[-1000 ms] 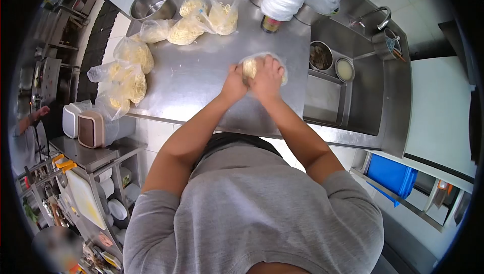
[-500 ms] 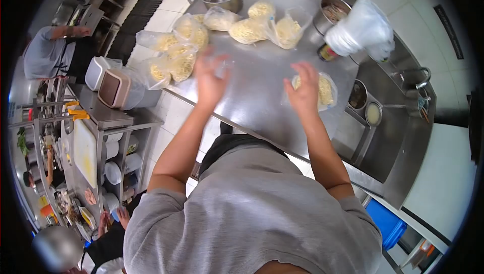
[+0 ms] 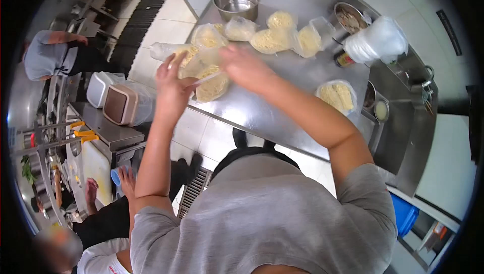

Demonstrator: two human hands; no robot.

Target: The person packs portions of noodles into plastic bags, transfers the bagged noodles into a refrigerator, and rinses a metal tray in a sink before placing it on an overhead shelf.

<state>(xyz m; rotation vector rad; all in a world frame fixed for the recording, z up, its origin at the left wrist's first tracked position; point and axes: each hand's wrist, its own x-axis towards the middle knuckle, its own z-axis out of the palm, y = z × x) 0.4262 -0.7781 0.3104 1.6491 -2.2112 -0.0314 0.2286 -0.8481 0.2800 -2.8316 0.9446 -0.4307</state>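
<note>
My left hand (image 3: 174, 85) and my right hand (image 3: 247, 67) meet over the table's left part, both closed on the plastic of a clear bag of noodles (image 3: 212, 85). A strip of its film stretches between them. Behind them lie more noodle bags (image 3: 207, 36), and others (image 3: 272, 41) sit along the middle of the steel table (image 3: 282, 102). Another open bag of noodles (image 3: 335, 96) rests alone at the right, near the sink, with neither hand on it.
A steel pot (image 3: 237, 1) stands at the back. At the right are a pot with food (image 3: 350, 18), a bottle (image 3: 344, 58), white plastic bags (image 3: 378, 42) and a sink (image 3: 393, 138). Lidded bins (image 3: 120, 103) and a co-worker (image 3: 103, 228) are at the left.
My right hand has left the right-hand noodle bag and crossed to the left. Both hands have taken hold of a left-hand bag. The co-worker at lower left has moved closer.
</note>
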